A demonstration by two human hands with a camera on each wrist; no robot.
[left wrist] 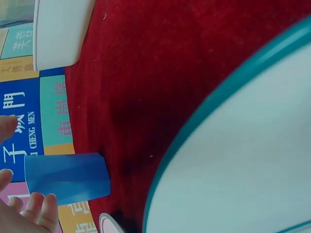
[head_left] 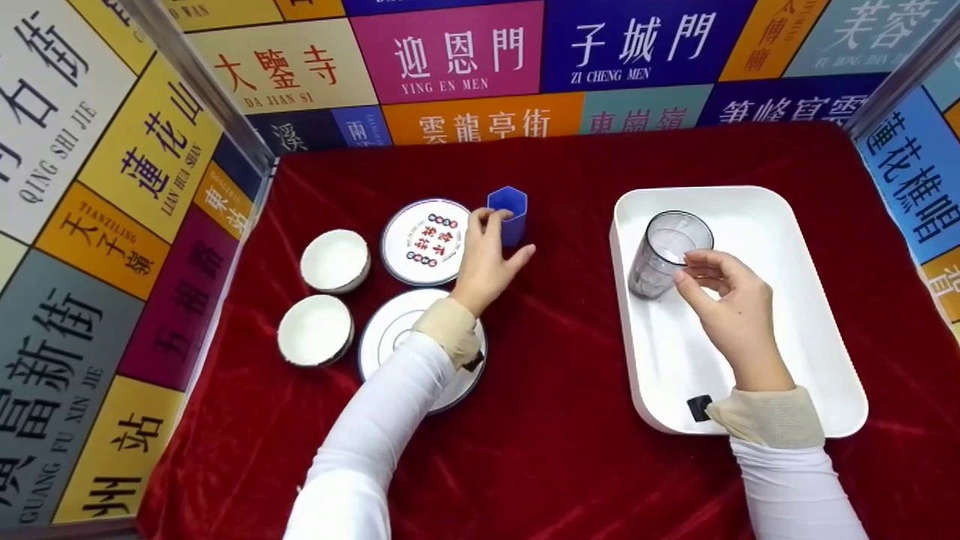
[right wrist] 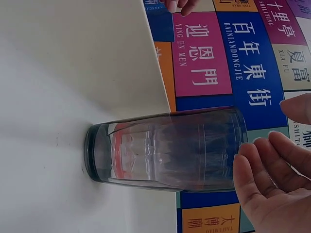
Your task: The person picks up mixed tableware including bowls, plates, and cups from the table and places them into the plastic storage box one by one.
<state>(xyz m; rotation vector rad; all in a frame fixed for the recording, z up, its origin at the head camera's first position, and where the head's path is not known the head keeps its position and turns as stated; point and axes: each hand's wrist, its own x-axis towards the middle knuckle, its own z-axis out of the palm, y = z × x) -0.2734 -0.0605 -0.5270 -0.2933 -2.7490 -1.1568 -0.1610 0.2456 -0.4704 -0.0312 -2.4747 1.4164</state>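
My left hand [head_left: 489,262] is beside a blue hexagonal cup [head_left: 515,231], fingertips near its rim and thumb held apart. In the left wrist view the cup [left wrist: 68,177] stands on the cloth, its lower part free of the fingers. My right hand [head_left: 739,315] is at the rim of a smoky clear drinking glass [head_left: 654,274], which stands upright in a white tray [head_left: 810,337]. In the right wrist view the fingertips [right wrist: 245,155] lie near or against the glass's rim, while the thumb stays off it. Something reddish shows through the glass.
Left of the cup lies a printed plate [head_left: 416,240], with a blue-rimmed plate [head_left: 386,330] in front, partly under my left wrist. Two white bowls [head_left: 335,260] stand farther left. Red cloth [head_left: 555,420] covers the table, and sign-printed walls [head_left: 465,52] enclose it.
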